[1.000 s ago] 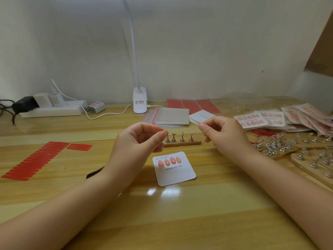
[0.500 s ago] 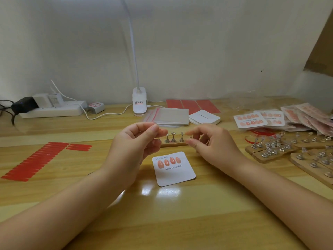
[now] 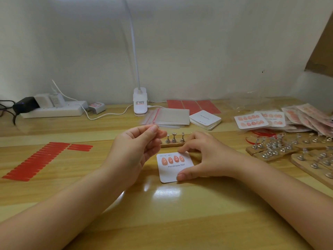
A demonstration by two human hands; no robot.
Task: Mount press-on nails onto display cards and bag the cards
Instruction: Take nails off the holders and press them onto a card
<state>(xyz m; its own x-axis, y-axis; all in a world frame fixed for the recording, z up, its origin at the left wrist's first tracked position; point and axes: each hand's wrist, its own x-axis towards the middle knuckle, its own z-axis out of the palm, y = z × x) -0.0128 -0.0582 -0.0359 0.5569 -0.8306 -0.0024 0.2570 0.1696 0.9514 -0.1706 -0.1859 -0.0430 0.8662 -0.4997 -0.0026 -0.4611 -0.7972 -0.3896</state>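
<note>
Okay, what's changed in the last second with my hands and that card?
The right hand came down from beside the left onto the card; its thumb and a fingertip now touch the card's right edge. The left hand stayed raised, fingers pinched together; what they pinch is too small to tell. The card and the stand behind it did not move.

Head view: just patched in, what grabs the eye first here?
The white display card at centre, four pink nails mounted in its top row, the right hand bracketing its right edge. Just above it the left hand is raised, pinching something too small to identify. Red adhesive strips fan across the table's left.
</note>
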